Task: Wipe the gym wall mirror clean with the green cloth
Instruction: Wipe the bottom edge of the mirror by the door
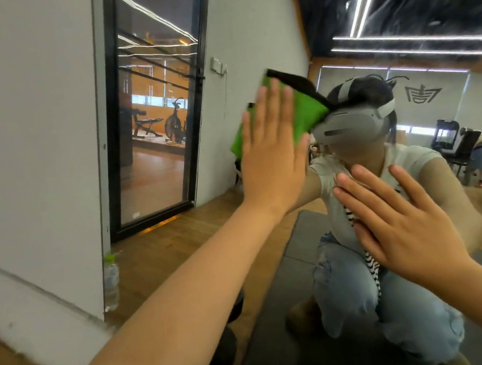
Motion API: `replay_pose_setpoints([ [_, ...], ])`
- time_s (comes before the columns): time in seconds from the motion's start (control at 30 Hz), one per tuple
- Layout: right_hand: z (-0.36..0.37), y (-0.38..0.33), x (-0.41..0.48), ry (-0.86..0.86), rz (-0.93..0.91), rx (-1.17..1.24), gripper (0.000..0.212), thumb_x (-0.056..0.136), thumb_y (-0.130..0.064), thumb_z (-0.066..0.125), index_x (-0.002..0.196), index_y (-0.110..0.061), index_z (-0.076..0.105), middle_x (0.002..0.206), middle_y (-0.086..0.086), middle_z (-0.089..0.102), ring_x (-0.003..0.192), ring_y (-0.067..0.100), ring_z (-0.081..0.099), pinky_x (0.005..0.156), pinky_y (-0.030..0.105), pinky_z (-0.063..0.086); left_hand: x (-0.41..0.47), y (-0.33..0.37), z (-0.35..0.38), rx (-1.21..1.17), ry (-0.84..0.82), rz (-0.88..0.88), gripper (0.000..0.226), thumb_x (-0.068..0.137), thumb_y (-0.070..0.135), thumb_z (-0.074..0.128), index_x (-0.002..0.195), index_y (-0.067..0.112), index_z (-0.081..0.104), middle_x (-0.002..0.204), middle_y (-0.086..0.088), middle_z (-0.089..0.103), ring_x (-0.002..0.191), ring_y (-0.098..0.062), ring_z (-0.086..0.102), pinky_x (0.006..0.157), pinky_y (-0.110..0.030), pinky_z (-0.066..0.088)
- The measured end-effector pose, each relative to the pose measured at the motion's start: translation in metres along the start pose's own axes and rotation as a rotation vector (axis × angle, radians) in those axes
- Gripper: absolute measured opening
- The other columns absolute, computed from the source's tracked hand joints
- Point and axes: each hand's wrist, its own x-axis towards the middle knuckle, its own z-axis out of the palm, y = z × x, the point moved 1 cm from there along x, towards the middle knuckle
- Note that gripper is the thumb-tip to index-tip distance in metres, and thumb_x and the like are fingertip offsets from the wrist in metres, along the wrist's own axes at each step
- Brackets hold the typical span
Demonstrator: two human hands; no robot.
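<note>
2 hands up on 1 mirror. Left hand flat, fingers straight, pressing 1 green cloth near mirror's left edge. Right hand flat, fingers spread, on bare glass. 1 bottle on floor.

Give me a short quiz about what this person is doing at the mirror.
1. Which hand presses the cloth against the mirror? A left, B right, C both.
2. True or false: the right hand holds a spray bottle.
3. Fill in: the cloth is ___ in colour.
Key: 1 A, the left hand, fingers straight. 2 false, it is spread flat and holds nothing. 3 green.
</note>
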Motion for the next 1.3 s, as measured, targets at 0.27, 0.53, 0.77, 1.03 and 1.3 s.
replay_pose_setpoints([
  [0.27,0.001,0.0,0.001,-0.012,0.005,0.003,0.054,0.103,-0.03,0.038,0.153,-0.009,0.037,0.161,0.01,0.032,0.149,0.027,0.028,0.121,0.054,0.021,-0.007,-0.017,0.002,-0.054,0.035,-0.16,0.066,0.102,0.043,0.018,0.158,0.009,0.005,0.167,-0.01,0.004,0.154,-0.021,-0.001,0.124,-0.036,-0.008],
  [0.53,0.001,0.0,0.002,-0.005,0.011,0.002,0.054,0.104,-0.03,0.037,0.154,-0.01,0.035,0.161,0.01,0.031,0.15,0.027,0.026,0.122,0.053,0.019,-0.014,-0.04,0.006,0.021,0.02,0.012,0.066,0.103,0.045,0.023,0.158,0.012,0.009,0.167,-0.009,0.009,0.153,-0.019,0.0,0.126,-0.042,0.002],
  [0.77,0.001,0.001,0.002,0.019,0.011,0.002,0.051,0.103,-0.028,0.038,0.151,-0.01,0.041,0.16,0.009,0.033,0.15,0.026,0.026,0.122,0.052,0.018,-0.076,-0.006,0.022,0.039,-0.053,0.077,0.069,0.103,0.047,0.026,0.158,0.013,0.001,0.166,-0.008,0.0,0.153,-0.021,-0.005,0.125,-0.046,0.002],
  [1.03,0.002,0.001,0.0,0.001,0.009,-0.003,0.056,0.104,-0.029,0.037,0.156,-0.011,0.03,0.163,0.009,0.027,0.151,0.027,0.025,0.123,0.052,0.015,-0.149,-0.015,0.03,-0.234,0.032,-0.479,0.067,0.103,0.047,0.025,0.159,0.022,-0.002,0.168,-0.005,0.001,0.154,-0.018,-0.003,0.125,-0.049,0.005],
  [1.3,0.003,0.001,0.0,0.04,0.012,0.029,0.055,0.104,-0.028,0.04,0.155,-0.01,0.033,0.162,0.009,0.027,0.151,0.026,0.025,0.122,0.053,0.019,-0.242,-0.031,0.047,-0.26,-0.009,-0.774,0.073,0.099,0.067,0.011,0.154,0.029,-0.016,0.163,0.012,-0.019,0.152,-0.007,-0.013,0.125,-0.052,0.008],
])
